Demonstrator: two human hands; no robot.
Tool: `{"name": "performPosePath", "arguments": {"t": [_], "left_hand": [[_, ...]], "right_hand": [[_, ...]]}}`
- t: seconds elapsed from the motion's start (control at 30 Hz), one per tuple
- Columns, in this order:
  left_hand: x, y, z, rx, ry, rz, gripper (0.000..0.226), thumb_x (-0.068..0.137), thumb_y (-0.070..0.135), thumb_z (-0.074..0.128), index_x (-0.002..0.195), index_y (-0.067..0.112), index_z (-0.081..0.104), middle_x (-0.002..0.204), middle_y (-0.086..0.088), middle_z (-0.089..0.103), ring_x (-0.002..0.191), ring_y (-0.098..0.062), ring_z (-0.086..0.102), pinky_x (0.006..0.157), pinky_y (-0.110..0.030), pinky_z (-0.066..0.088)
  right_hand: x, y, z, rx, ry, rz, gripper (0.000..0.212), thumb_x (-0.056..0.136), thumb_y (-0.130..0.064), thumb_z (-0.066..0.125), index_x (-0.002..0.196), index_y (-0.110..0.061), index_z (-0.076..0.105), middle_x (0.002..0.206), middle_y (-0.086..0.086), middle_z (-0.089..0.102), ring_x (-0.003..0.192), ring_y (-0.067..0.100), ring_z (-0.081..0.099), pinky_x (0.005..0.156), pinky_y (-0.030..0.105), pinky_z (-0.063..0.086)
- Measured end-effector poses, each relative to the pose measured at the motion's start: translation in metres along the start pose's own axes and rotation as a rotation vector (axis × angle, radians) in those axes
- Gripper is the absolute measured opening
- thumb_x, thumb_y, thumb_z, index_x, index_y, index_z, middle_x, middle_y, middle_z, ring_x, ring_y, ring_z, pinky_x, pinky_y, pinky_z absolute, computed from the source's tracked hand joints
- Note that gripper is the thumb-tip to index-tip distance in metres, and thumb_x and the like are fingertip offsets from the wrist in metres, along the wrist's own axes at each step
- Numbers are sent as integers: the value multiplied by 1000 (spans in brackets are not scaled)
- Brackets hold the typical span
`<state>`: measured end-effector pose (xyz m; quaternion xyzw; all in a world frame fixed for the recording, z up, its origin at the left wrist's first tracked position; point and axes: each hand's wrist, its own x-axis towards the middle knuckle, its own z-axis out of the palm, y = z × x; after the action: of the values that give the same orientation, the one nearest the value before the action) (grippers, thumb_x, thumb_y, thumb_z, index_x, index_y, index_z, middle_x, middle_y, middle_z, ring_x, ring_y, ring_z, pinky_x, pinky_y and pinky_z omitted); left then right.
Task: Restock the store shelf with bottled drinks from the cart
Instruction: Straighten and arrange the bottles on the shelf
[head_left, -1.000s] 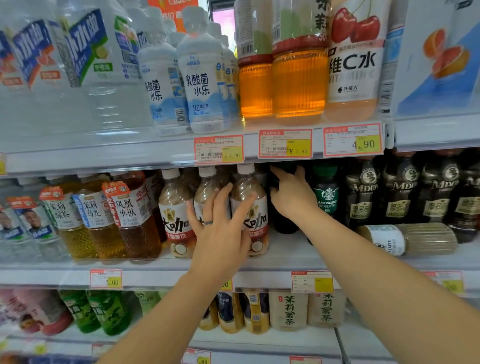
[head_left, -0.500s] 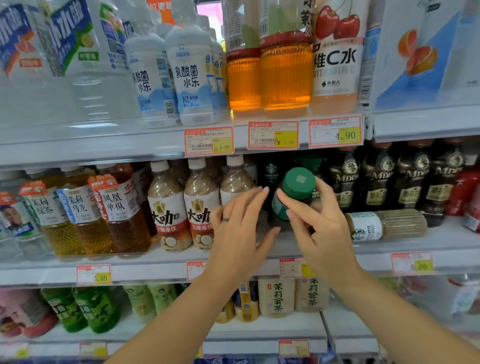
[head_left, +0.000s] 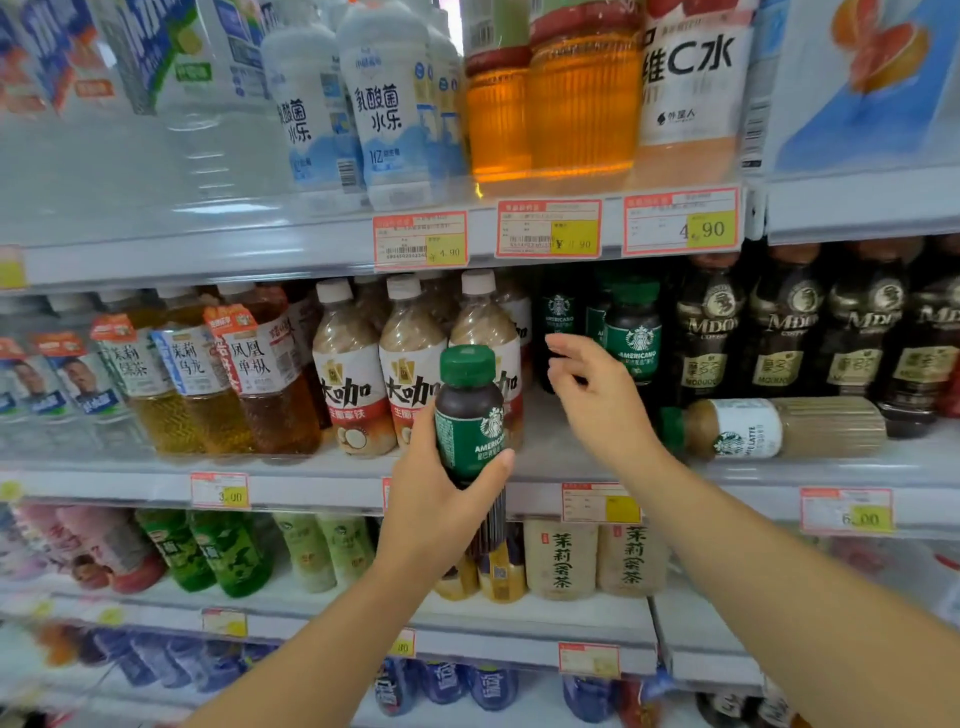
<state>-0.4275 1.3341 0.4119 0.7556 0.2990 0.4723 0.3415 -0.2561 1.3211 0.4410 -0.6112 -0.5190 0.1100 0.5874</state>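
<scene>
My left hand (head_left: 435, 499) grips a dark Americano coffee bottle (head_left: 470, 410) with a green cap and green label, held upright in front of the middle shelf (head_left: 311, 470). My right hand (head_left: 597, 400) hovers to its right with fingers loosely curled, holding nothing, just in front of a gap on that shelf. More green-capped Americano bottles (head_left: 631, 332) stand at the back of the gap. A latte bottle (head_left: 779, 427) lies on its side to the right of the gap.
White-capped milk coffee bottles (head_left: 348, 369) stand left of the gap, dark coffee bottles (head_left: 784, 332) to the right. Tea bottles (head_left: 254, 374) fill the left end. The upper shelf holds water and orange drinks (head_left: 582, 93); lower shelves hold more bottles. Price tags (head_left: 680, 221) line the shelf edges.
The green-capped bottle came out from the shelf and passed from my right hand to my left, which now holds it lower. My right hand let go and reached back toward the gap.
</scene>
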Motion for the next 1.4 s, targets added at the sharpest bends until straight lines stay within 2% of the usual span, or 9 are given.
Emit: {"name": "performPosePath", "arguments": {"t": [0.1, 0.23, 0.37, 0.47, 0.7, 0.83, 1.1, 1.33, 1.4], "left_hand": [[4, -1, -6, -16, 56, -41, 48, 79, 22, 73, 115, 37, 44, 97, 23, 61, 89, 10, 58, 70, -6, 46], [9, -3, -12, 34, 59, -70, 48, 77, 25, 73, 109, 46, 43, 95, 28, 61, 90, 11, 58, 69, -7, 47], [13, -5, -13, 54, 56, -88, 49, 76, 26, 74, 108, 47, 44, 97, 27, 62, 91, 10, 59, 70, -8, 48], [14, -5, -13, 71, 51, -97, 48, 76, 25, 74, 108, 46, 44, 98, 26, 62, 92, 8, 59, 71, -13, 48], [16, -6, -11, 114, 41, -88, 51, 76, 24, 74, 113, 44, 44, 100, 27, 61, 95, 8, 59, 71, -10, 49], [16, -8, -11, 105, 43, -93, 54, 76, 23, 74, 120, 36, 45, 101, 23, 62, 95, 8, 59, 73, -7, 48], [12, -11, -14, 117, 32, -103, 48, 76, 25, 74, 109, 43, 45, 99, 30, 61, 93, 8, 59, 72, -10, 49], [11, -12, -11, 105, 18, -114, 49, 75, 26, 74, 108, 47, 44, 100, 25, 62, 95, 8, 59, 73, -17, 50], [10, -12, -11, 104, 16, -112, 49, 76, 27, 74, 108, 47, 44, 100, 26, 62, 95, 8, 59, 74, -17, 49]], "right_hand": [[39, 16, 24, 14, -57, 55, 44, 95, -13, 48, 138, -14, 40, 138, 3, 49, 126, 16, 46, 97, 20, 34], [68, 25, 38, 52, -57, 54, 47, 95, -15, 48, 141, -14, 36, 141, 9, 46, 130, 23, 43, 107, 32, 35], [89, 12, 36, 101, -24, -4, 48, 95, -18, 46, 141, -15, 34, 143, 8, 43, 131, 21, 41, 97, 19, 29], [98, 2, 35, 91, -35, -53, 46, 96, -18, 46, 141, -16, 35, 145, 7, 41, 131, 20, 39, 93, 16, 26], [99, 3, 32, -1, -42, -118, 43, 93, -16, 49, 135, -15, 42, 135, 7, 52, 122, 22, 48, 90, 19, 32], [119, -1, 36, -62, -83, -27, 42, 93, -20, 51, 133, -12, 39, 133, 12, 51, 121, 28, 48, 87, 25, 35], [130, 10, 44, -223, -52, -48, 48, 88, -25, 58, 134, -14, 46, 139, 14, 44, 124, 31, 46, 99, 33, 38], [114, 18, 41, -71, -147, 20, 61, 88, -25, 60, 142, -19, 33, 138, 10, 50, 123, 28, 49, 95, 27, 38], [111, 20, 37, 0, -136, 63, 63, 88, -27, 62, 142, -16, 32, 136, 10, 50, 120, 28, 51, 97, 36, 45]]}}
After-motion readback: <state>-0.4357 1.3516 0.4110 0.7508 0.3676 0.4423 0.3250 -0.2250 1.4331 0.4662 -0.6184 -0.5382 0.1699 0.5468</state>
